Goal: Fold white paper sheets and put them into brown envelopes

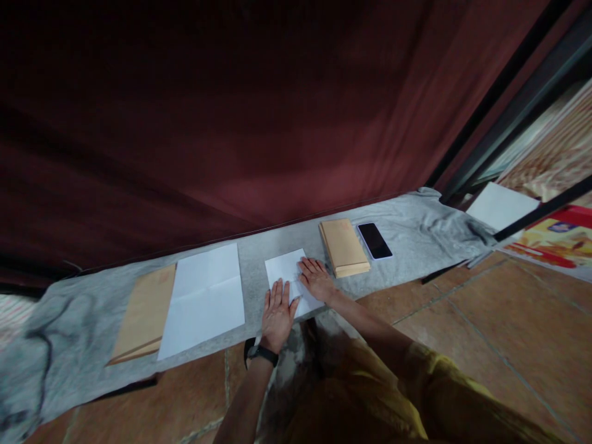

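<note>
A folded sheet of white paper [282, 266] lies on the grey cloth, under both my hands. My left hand [277, 316] rests flat on its left part, fingers stretched out. On its right part my right hand [317, 280] lies with the fingers extended. To the left is a larger white sheet [203, 296] with a crease across its middle. It partly covers some brown envelopes [143, 311]. A stack of brown envelopes [345, 245] sits just right of my right hand.
A phone [375, 240] with a dark screen lies beyond the envelope stack. Grey cloth [411, 219] covers the narrow bench. Behind it hangs a dark red curtain [277, 148]. At the right are a dark metal frame [509, 105] and a red and yellow box [562, 237]. The floor [462, 333] is tiled.
</note>
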